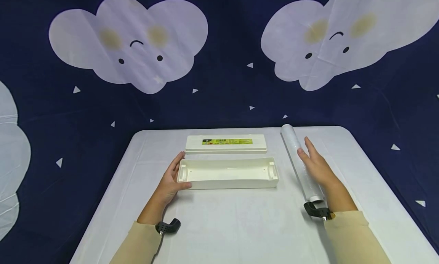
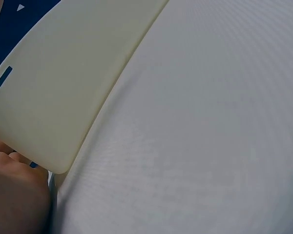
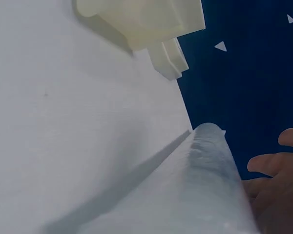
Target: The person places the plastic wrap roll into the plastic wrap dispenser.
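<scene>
An open white plastic box [image 1: 228, 184], long and shallow, sits on the table with a holder at each inner end. My left hand [image 1: 169, 183] grips its left end, thumb along the front corner and fingers behind. In the left wrist view, the box's wall [image 2: 63, 83] fills the upper left, above the hand [image 2: 17, 195]. To the right, a roll of cling film [image 1: 297, 161] lies lengthwise away from me. My right hand [image 1: 319, 167] is at its right side, fingers extended, thumb tip at the roll. The right wrist view shows the roll [image 3: 195, 190] beside the fingers [image 3: 268, 165].
Behind the box lies a matching white lid [image 1: 226, 147] with a green and yellow label. All of it is on a white-covered table [image 1: 233, 226]. A dark blue cloth [image 1: 226, 104] with clouds and small triangles hangs beyond the table's far edge.
</scene>
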Demonstrator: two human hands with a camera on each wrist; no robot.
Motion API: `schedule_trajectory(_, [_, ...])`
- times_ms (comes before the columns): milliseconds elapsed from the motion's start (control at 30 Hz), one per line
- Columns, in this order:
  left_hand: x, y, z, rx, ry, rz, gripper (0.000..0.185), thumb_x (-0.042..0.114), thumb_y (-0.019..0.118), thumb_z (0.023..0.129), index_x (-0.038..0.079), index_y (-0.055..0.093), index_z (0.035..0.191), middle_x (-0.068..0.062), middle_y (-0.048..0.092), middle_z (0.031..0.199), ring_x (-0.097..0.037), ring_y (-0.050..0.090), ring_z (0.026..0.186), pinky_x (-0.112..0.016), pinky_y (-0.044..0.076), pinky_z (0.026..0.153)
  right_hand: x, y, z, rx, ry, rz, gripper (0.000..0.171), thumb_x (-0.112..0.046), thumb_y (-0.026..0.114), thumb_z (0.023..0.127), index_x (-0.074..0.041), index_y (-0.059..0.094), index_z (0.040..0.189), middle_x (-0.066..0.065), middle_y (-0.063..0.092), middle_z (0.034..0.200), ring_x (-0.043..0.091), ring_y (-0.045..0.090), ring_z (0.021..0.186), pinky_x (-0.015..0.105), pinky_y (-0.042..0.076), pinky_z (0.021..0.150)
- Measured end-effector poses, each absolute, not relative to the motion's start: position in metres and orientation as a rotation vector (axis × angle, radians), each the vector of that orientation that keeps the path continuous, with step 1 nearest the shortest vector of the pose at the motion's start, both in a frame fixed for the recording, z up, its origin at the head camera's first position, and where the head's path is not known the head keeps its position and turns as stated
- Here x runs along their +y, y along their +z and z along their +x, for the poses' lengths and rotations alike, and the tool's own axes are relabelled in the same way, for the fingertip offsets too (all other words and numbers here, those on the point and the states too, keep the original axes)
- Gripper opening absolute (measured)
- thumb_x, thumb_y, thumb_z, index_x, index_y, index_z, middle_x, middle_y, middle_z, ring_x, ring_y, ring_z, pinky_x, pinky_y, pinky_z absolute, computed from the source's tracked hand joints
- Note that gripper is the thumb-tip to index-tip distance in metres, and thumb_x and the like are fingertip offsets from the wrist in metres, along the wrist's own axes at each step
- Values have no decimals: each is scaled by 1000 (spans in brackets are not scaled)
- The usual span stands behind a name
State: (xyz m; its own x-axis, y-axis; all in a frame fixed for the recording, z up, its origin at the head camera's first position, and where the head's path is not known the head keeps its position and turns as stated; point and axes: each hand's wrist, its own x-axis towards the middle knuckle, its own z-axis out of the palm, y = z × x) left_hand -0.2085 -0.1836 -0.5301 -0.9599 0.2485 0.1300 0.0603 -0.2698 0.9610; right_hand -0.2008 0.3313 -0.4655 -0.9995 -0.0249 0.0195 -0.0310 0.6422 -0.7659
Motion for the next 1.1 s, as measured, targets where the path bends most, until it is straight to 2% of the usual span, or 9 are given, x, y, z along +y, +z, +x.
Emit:
schedule_trajectory(167, [-183,-530,-208,1849,2374,383,134,-13,95,61,9,20,169,-6,16,174,-33,23,156,-36,36,117,334,-472,-199,-2810,1347,34,82,-55,36,111,-11,0,170,26,8,171,58,12,151,79,15,115])
schedule_trajectory(400, [-183,-530,-209,1853,2383,381,130,-18,92,62,9,21,168,-6,16,174,-33,19,157,-34,35,118,333,-477,-196,-2815,1363,-14,85,-57,37,110,-9,1,169,26,6,172,57,12,151,80,16,114])
schedule_trajectory(700, [-182,-529,-209,1837,2392,382,127,-23,86,64,7,19,168,-8,16,174,-35,18,157,-36,34,119,332,-483,-197,-2846,1311,-67,87,-61,38,109,-10,2,170,27,10,171,61,21,147,79,26,112])
schedule_trajectory(833, [-182,-529,-208,1822,2399,381,127,-26,84,65,7,18,168,-8,16,174,-35,20,157,-38,34,119,332,-485,-197,-2837,1302,-86,90,-61,44,108,-9,5,170,30,14,169,62,24,146,79,29,110])
schedule_trajectory(1100, [-183,-529,-208,1834,2389,390,125,-25,84,66,7,19,168,-7,15,174,-35,19,157,-36,35,118,335,-491,-198,-2868,1181,-89,101,-61,58,103,-1,10,167,42,25,159,63,29,142,77,34,108])
